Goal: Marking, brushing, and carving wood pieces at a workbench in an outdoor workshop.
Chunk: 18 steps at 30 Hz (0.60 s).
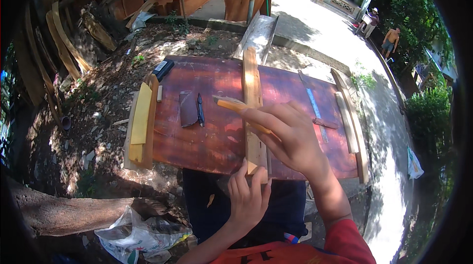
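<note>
On the reddish wooden desk (207, 141), a pale wood strip (253, 106) lay running near to far, roughly at the middle of the board. Left hand (248, 200) pinched the strip's near end at the desk's near edge, fingers curled around it, thumb side on the right; grip closed on the strip. Right hand (290, 136) sat over the strip's middle, fingers wrapped shut around a yellow-handled tool (235, 106) whose handle pointed left and far; its working end was hidden under the hand, so tool type could not be told for sure.

Left of the strip: a dark flat block (187, 108) and a black pen (200, 109), just beside each other. Yellow plank (140, 120) rested along the desk's left edge. A long metal ruler (312, 104) lay to the right of the hand, and more pale slats (346, 121) at the right edge.

Judged step: working the strip's surface with the tool. To do it well, the near-end hold needed to stay firm so the strip would not slide or pivot, with the left fingers kept out of the tool's path. Strokes best run along the strip's length, pressure even. Risk: the strip overhung the near edge a little and could tip.
</note>
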Motion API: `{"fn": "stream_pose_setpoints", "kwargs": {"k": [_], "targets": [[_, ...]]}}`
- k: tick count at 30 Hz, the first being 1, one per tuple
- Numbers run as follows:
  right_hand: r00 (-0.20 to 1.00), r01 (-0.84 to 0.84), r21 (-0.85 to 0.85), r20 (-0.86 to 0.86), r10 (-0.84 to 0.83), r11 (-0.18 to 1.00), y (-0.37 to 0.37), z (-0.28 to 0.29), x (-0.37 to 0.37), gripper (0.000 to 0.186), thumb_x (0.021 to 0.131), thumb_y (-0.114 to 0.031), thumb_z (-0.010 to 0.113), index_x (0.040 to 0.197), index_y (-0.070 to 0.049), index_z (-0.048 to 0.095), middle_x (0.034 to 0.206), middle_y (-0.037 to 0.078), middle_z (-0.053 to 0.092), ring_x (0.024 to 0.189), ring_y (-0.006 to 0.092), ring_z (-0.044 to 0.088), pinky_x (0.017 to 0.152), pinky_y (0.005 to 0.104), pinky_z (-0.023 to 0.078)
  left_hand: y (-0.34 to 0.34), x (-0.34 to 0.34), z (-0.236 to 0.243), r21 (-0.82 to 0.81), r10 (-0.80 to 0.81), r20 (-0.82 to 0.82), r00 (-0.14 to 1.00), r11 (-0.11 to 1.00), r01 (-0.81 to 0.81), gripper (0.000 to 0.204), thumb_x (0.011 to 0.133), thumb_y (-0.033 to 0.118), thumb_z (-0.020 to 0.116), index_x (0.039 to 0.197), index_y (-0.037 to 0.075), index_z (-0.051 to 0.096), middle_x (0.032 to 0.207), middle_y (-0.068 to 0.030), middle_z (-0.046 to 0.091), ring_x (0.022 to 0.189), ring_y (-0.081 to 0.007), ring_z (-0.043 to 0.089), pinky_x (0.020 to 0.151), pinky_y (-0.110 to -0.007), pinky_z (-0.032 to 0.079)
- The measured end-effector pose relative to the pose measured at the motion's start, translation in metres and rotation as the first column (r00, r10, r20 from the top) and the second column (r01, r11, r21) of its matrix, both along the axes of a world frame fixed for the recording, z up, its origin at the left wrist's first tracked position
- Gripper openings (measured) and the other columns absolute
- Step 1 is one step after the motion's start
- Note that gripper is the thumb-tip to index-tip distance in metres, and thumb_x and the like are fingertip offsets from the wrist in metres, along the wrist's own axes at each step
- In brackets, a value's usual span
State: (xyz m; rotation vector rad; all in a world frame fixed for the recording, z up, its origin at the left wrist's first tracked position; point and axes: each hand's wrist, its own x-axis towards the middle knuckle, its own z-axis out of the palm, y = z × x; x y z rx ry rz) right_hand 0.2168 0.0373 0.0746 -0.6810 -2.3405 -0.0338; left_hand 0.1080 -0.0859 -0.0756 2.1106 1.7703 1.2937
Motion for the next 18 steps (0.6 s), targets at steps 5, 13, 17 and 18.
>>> {"fn": "stream_pose_setpoints", "kwargs": {"k": [5, 13, 17, 18], "targets": [[0.994, -0.097, -0.062, -0.053, 0.093, 0.993, 0.014, -0.017, -0.009, 0.039, 0.095, -0.017, 0.068, 0.133, -0.016, 0.064, 0.103, 0.004, 0.063, 0.096, 0.0242, 0.063, 0.084, 0.0384, 0.047, -0.002, -0.005, 0.008, -0.045, 0.003, 0.012, 1.000, 0.999, -0.003, 0.059, 0.099, 0.029, 0.069, 0.142, -0.006, 0.047, 0.142, -0.0293, 0.047, 0.127, -0.0447, 0.048, 0.110, -0.053, 0.036], [0.997, -0.036, -0.168, -0.077, 0.024, 0.985, 0.022, -0.043, -0.017, 0.036, 0.097, -0.021, 0.066, 0.133, -0.018, 0.065, 0.109, 0.004, 0.065, 0.099, 0.0277, 0.066, 0.087, 0.0413, 0.049, 0.011, -0.052, 0.013, 0.081, -0.042, 0.260, 0.965, 0.996, 0.022, 0.048, 0.106, 0.015, 0.053, 0.145, -0.008, 0.037, 0.148, -0.0249, 0.046, 0.140, -0.0360, 0.045, 0.119, -0.050, 0.032], [0.997, -0.023, -0.087, -0.079, 0.017, 0.996, 0.022, -0.055, -0.024, 0.033, 0.096, -0.022, 0.067, 0.129, -0.021, 0.067, 0.106, 0.004, 0.064, 0.092, 0.0272, 0.064, 0.085, 0.0414, 0.050, 0.038, -0.089, 0.049, 0.029, 0.273, 0.073, 0.959, 0.961, -0.276, 0.040, 0.106, 0.016, 0.055, 0.143, 0.001, 0.048, 0.143, -0.0189, 0.053, 0.137, -0.0339, 0.048, 0.118, -0.048, 0.034], [0.997, -0.030, -0.083, -0.068, 0.024, 0.996, 0.022, -0.056, -0.025, 0.032, 0.096, -0.023, 0.068, 0.127, -0.021, 0.067, 0.105, 0.004, 0.064, 0.092, 0.0268, 0.064, 0.085, 0.0412, 0.050, 0.050, -0.099, 0.053, 0.031, 0.263, 0.070, 0.962, 0.963, -0.266, 0.040, 0.106, 0.016, 0.055, 0.143, 0.001, 0.048, 0.143, -0.0189, 0.053, 0.137, -0.0339, 0.048, 0.118, -0.048, 0.034]]}}
